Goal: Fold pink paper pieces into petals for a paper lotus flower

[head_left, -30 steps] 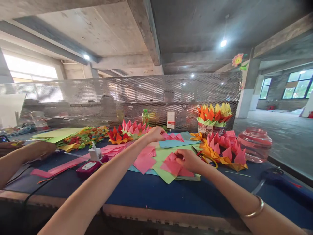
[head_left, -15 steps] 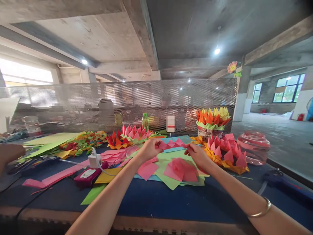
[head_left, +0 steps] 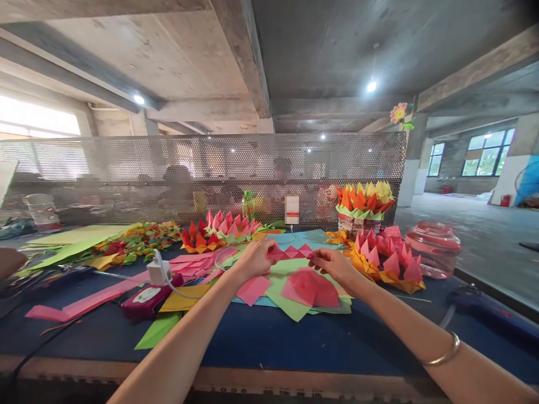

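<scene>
My left hand [head_left: 251, 259] and my right hand [head_left: 332, 264] are both pinched on a row of joined pink folded paper pieces [head_left: 293, 252], one hand at each end, holding it just above the table. Below it lie loose pink squares [head_left: 310, 287] on green sheets [head_left: 290, 306] and a blue sheet. A finished pink and orange folded paper flower [head_left: 385, 259] sits right of my right hand. A red and pink flower [head_left: 219, 230] sits behind my left hand.
The blue table [head_left: 269, 336] carries a paper flower basket [head_left: 364, 209], a pink glass jar [head_left: 433, 248], a white charger [head_left: 157, 272] on a magenta box [head_left: 147, 297], pink paper strips [head_left: 84, 306] and scattered coloured pieces [head_left: 135, 238]. A perforated metal screen [head_left: 210, 168] stands behind. Another person's arm [head_left: 10, 261] shows at left.
My right hand left the pink squares and came up to the folded row held by my left hand. Both hands now grip it. The view shifted slightly right.
</scene>
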`<action>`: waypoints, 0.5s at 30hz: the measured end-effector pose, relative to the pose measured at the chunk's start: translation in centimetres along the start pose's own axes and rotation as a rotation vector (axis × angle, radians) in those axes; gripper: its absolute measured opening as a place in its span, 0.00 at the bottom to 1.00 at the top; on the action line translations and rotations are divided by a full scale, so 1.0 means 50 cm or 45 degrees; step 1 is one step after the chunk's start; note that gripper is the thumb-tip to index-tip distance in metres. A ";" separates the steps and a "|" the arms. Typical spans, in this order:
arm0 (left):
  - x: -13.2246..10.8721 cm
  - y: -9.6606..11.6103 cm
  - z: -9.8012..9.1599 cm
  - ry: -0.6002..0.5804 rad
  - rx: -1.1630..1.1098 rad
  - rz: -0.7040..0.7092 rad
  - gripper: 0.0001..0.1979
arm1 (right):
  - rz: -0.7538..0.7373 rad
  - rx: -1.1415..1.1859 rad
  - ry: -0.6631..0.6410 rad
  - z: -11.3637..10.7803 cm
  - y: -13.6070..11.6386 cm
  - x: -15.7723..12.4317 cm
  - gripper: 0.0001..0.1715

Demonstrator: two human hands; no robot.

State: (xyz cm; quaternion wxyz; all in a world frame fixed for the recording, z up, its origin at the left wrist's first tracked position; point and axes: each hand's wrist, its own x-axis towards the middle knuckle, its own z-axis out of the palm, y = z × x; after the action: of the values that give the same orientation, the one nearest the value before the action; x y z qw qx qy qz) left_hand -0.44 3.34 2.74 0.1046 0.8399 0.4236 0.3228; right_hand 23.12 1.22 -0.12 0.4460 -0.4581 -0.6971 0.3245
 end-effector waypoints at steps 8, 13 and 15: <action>-0.003 0.030 0.007 0.092 0.245 0.260 0.19 | -0.113 -0.135 -0.048 0.005 0.021 0.007 0.13; -0.009 0.054 0.024 0.152 0.221 0.368 0.19 | -0.237 -0.261 -0.034 0.005 0.021 0.004 0.11; -0.013 0.057 0.033 0.119 0.235 0.368 0.19 | -0.288 -0.300 -0.026 0.006 0.014 0.000 0.11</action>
State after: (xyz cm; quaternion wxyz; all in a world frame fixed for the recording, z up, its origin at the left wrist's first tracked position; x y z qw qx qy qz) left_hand 2.14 1.23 2.47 -0.0402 0.8822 0.3307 0.3329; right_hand 23.09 1.46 -0.82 0.4158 -0.4227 -0.7818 0.1928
